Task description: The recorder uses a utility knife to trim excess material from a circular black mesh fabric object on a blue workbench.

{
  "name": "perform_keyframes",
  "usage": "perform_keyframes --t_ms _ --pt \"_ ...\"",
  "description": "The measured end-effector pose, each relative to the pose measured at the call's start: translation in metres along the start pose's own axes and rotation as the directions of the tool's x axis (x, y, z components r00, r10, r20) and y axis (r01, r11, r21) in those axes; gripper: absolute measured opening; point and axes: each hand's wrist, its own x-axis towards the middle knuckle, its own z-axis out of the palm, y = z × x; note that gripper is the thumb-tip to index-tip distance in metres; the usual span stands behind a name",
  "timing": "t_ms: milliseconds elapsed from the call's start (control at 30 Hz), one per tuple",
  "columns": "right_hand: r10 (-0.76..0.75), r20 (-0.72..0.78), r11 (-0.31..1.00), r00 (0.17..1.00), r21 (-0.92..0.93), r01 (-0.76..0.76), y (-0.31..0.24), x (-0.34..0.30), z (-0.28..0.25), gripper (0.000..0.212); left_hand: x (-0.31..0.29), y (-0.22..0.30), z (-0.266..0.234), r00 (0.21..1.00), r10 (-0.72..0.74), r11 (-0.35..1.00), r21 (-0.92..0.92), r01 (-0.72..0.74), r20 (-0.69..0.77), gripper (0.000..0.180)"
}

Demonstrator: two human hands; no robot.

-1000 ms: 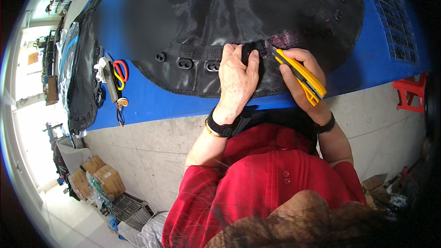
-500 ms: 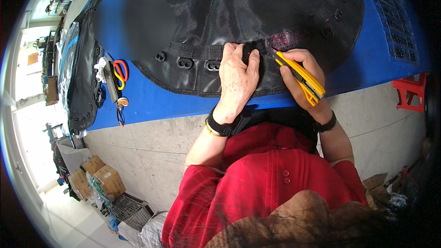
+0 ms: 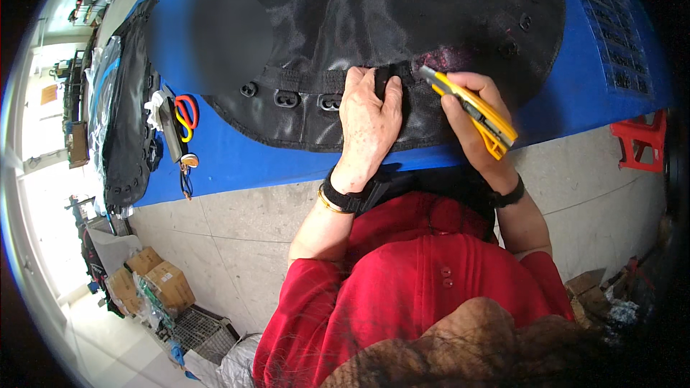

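Note:
A large black fabric panel [image 3: 309, 126] with a rounded edge and small black plastic buckle loops lies on the blue table. Along its near side runs a black webbing strap [image 3: 302, 79]. My left hand [image 3: 368, 116] presses down on this strap, its thumb and fingers closed around a dark folded bit of it. In my right hand [image 3: 474, 111] is a yellow utility knife [image 3: 480, 116], its tip pointing up and left, just right of the strap's end. Pinkish marks [image 3: 442, 57] show on the panel beyond the knife tip.
To the left on the blue table [image 3: 215, 165] lie red-and-yellow-handled scissors [image 3: 187, 118], a grey tool and another black panel [image 3: 126, 129]. A clear sheet of small dark pieces [image 3: 622, 50] is at the right. Cardboard boxes [image 3: 169, 284] and a red stool [image 3: 640, 140] stand on the floor.
The knife has lifted back from the strap's end, moving slightly right. My left hand keeps hold of the strap, and the panel has shifted slightly left.

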Motion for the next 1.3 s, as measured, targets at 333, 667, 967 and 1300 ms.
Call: perform_keyframes --t_ms 333,667,967,1300 --pt "-0.091 -0.043 0.995 0.995 -0.031 0.09 0.0 0.011 0.012 0.023 0.0 -0.002 0.001 0.999 0.032 0.999 0.026 -0.032 -0.013 0.022" --pt "-0.072 0.001 0.994 0.997 -0.083 0.072 0.003 0.01 0.007 0.023 0.0 -0.002 0.002 1.0 0.029 0.999 0.044 -0.028 -0.012 0.026" --pt "-0.072 -0.012 0.996 0.997 -0.062 0.071 0.004 0.01 0.009 0.024 0.0 -0.003 0.002 0.998 0.047 0.998 0.041 -0.046 -0.034 0.027" --pt "-0.072 0.014 0.985 0.997 -0.158 0.073 0.005 0.01 0.005 0.024 0.0 -0.002 0.003 0.999 0.049 0.997 0.061 -0.047 -0.024 0.026"
